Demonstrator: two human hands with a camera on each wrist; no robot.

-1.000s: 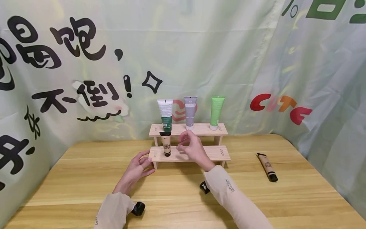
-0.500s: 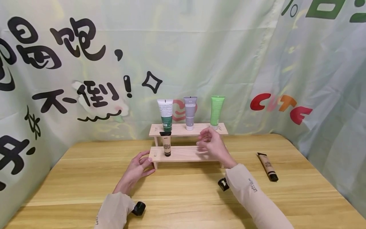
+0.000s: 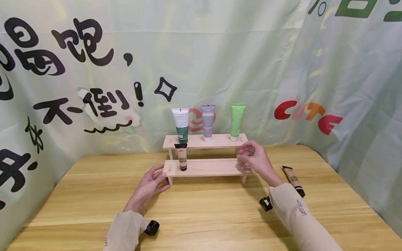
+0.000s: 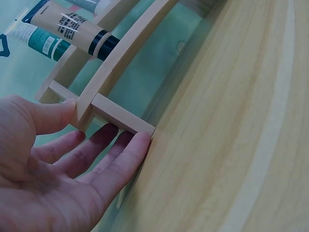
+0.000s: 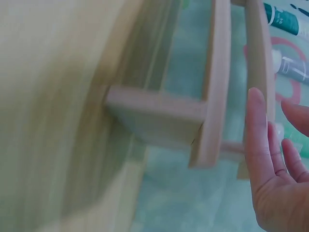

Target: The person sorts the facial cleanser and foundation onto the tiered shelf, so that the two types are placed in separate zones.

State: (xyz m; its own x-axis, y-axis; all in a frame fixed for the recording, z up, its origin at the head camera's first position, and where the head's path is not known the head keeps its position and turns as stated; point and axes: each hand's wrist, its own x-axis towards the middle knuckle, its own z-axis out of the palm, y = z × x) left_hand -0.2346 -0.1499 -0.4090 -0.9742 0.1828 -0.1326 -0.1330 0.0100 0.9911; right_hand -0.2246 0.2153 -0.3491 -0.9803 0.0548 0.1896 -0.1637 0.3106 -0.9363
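Note:
A two-tier wooden display stand (image 3: 207, 167) is on the table. My left hand (image 3: 151, 183) grips the left end of its lower tier. In the left wrist view, the thumb (image 4: 55, 116) lies at the board's end and the fingertips touch the side leg (image 4: 123, 113). At the right end of the lower tier is my right hand (image 3: 255, 161), fingers loosely bent and holding nothing. A beige tube with black ends (image 3: 182, 157) stands upright at the lower tier's left. Standing along the upper tier are a white-and-green tube (image 3: 181, 123), a grey tube (image 3: 207, 122) and a green tube (image 3: 237, 121).
Another beige tube (image 3: 292, 178) lies on the table to the right, partly covered by the right sleeve. A printed curtain (image 3: 220, 62) hangs behind and beside the wooden table (image 3: 201, 216). Black wrist cameras (image 3: 266, 204) sit at both sleeves.
My right hand has moved rightward along the lower tier, from near the middle to its right end. The left hand keeps its hold, and the tubes stay where they were.

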